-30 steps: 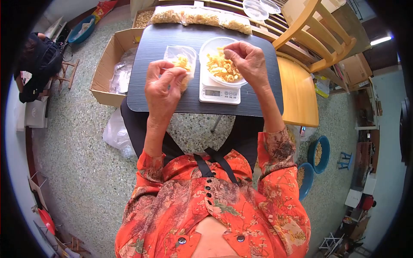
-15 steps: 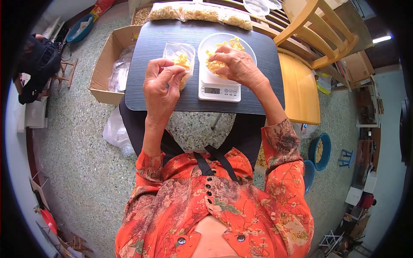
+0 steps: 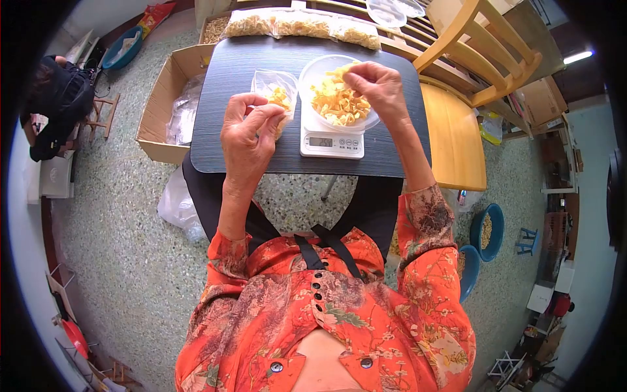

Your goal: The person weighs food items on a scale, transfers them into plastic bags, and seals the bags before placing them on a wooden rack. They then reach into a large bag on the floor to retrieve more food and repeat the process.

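Observation:
My left hand (image 3: 248, 136) pinches the side of a clear plastic bag (image 3: 264, 80) that stands open on the table, partly filled with yellow, curly dried food pieces. To its right, a translucent bowl (image 3: 309, 69) holds more of the dried food pieces (image 3: 338, 104). Under the bowl is a white digital kitchen scale (image 3: 332, 145) with a lit display. Above the bowl's right side, my right hand (image 3: 380, 90) has its thumb and fingertips pinched together, with yellow pieces at the tips. Its inner fingers are partly hidden.
Several filled bags (image 3: 300, 26) lie along the far edge of the dark table (image 3: 219, 78). A cardboard box (image 3: 155, 108) with plastic bags stands at left, a wooden chair (image 3: 450, 134) at right. Blue tubs (image 3: 498, 228) sit on the floor. Another person (image 3: 65, 88) is at far left.
My right hand has risen and shifted right from the bowl's middle, uncovering the pieces in it. My left hand stays at the bag.

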`<state>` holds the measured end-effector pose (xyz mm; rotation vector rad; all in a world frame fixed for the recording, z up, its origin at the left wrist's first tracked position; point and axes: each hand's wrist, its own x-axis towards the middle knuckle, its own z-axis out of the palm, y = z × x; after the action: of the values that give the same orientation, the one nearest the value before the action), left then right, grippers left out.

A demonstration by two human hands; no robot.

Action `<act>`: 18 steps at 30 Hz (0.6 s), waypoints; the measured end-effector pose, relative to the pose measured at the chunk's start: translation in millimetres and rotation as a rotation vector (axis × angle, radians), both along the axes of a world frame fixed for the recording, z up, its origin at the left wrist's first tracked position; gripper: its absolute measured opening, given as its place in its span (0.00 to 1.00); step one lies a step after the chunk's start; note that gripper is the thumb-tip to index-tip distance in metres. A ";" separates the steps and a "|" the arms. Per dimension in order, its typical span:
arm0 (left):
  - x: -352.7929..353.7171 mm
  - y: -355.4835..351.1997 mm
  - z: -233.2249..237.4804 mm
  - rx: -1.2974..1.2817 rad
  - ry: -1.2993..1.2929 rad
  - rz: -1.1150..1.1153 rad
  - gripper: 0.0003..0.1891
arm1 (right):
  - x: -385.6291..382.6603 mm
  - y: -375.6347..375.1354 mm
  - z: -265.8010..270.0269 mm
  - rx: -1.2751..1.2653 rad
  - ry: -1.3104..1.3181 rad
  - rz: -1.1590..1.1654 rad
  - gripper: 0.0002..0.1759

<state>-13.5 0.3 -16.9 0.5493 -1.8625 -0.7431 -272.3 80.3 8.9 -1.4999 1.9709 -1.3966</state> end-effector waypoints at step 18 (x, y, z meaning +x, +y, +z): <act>-13.1 4.1 -7.2 -0.030 0.055 -0.055 0.09 | 80.0 -21.6 23.1 -0.109 -0.338 0.013 0.17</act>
<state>-26.6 4.4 -24.1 0.4557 -1.8410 -0.7576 -192.3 58.8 32.0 -1.2176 1.7004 -1.6508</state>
